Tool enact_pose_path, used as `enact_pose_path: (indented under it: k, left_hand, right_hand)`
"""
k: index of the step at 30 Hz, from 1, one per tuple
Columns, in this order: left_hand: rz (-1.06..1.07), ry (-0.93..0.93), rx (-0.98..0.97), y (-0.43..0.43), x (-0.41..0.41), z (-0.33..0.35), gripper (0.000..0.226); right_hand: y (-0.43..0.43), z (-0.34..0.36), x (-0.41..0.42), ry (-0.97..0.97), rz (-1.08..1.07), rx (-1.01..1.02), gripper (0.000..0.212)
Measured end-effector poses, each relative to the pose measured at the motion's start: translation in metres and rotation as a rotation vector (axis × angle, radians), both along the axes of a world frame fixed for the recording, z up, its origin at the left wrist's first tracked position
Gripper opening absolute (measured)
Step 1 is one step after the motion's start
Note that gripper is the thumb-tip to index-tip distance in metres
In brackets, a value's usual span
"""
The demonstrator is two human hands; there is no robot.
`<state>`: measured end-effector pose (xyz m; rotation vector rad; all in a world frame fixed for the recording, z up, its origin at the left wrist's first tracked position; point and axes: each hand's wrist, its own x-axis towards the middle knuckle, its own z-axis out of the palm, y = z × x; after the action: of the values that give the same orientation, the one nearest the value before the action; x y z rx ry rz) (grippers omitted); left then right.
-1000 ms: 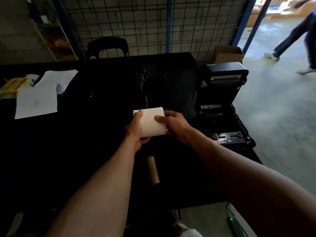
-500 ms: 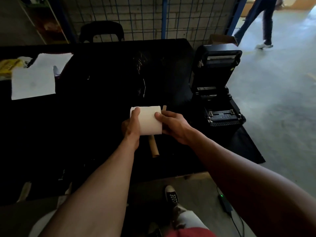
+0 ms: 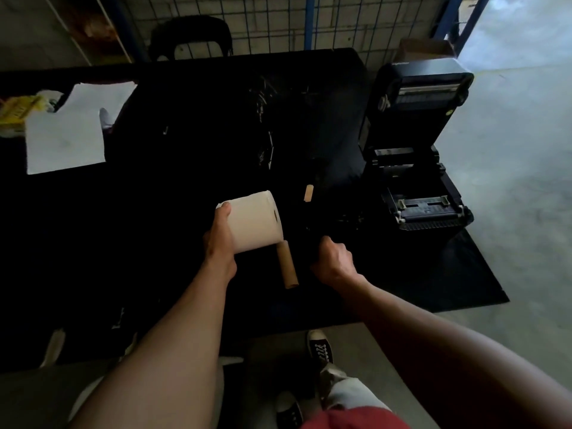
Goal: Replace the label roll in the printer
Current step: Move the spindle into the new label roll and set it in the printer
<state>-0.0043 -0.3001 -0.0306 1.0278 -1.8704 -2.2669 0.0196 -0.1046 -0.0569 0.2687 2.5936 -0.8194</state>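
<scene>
My left hand (image 3: pixel 219 243) grips a white label roll (image 3: pixel 255 222) by its left end and holds it just above the black table (image 3: pixel 154 212). My right hand (image 3: pixel 333 258) is off the roll, with curled fingers low over the dark table; whether it holds anything is too dark to see. An empty brown cardboard core (image 3: pixel 287 267) lies between my hands. A shorter brown piece (image 3: pixel 308 192) lies further back. The black label printer (image 3: pixel 424 209) stands at the table's right edge, its lid (image 3: pixel 424 97) raised and its roll bay empty.
White paper sheets (image 3: pixel 65 134) and a yellow item (image 3: pixel 15 113) lie at the table's left. A black chair (image 3: pixel 190 35) and wire fence stand behind the table. A cardboard box (image 3: pixel 424 49) sits behind the printer. My shoe (image 3: pixel 320 348) is below the front table edge.
My right hand has let go of the label roll and dropped right toward the table. The left hand alone holds the roll, now turned so its end faces right. The walking person is gone.
</scene>
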Motion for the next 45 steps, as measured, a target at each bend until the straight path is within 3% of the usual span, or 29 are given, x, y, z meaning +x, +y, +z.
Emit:
enact_pose_path:
  k: [4,6,10,13,17,21,32,36,42,45]
  left_hand:
    - [-0.043,-0.003,0.052,0.000,-0.009,-0.001,0.027]
    - [-0.049,-0.017,0.068,0.002,-0.013,0.000,0.027]
    - [-0.007,-0.064,0.142,0.009,-0.020,0.008,0.029]
    - [-0.022,-0.065,0.155,0.011,-0.023,0.016,0.031]
    - [-0.042,-0.066,0.167,0.013,-0.029,0.021,0.048]
    - [-0.063,-0.061,0.166,0.014,-0.028,0.026,0.049]
    - [-0.035,-0.083,0.216,0.006,-0.022,0.025,0.049]
    - [-0.050,-0.079,0.273,0.007,-0.024,0.021,0.031]
    - [-0.097,-0.086,0.313,0.008,-0.025,0.024,0.038]
    - [-0.101,-0.083,0.323,0.009,-0.027,0.021,0.042]
  right_hand:
    - [0.001,0.003,-0.003,-0.042,-0.076,-0.027,0.052]
    - [0.006,0.008,-0.007,0.007,-0.133,-0.026,0.047]
    - [0.020,0.026,-0.031,0.068,-0.322,-0.389,0.021]
    - [0.029,0.039,-0.041,0.108,-0.198,-0.476,0.016]
    - [0.032,0.059,-0.041,0.250,-0.104,-0.417,0.024]
    - [0.027,0.077,-0.045,0.420,0.004,-0.233,0.034]
    - [0.008,0.119,-0.060,0.515,0.260,-0.061,0.030]
    - [-0.009,0.126,-0.064,0.426,0.185,-0.209,0.026]
    - [-0.023,0.104,-0.066,0.249,0.101,-0.372,0.026]
    - [-0.027,0.096,-0.062,0.383,0.013,-0.375,0.029]
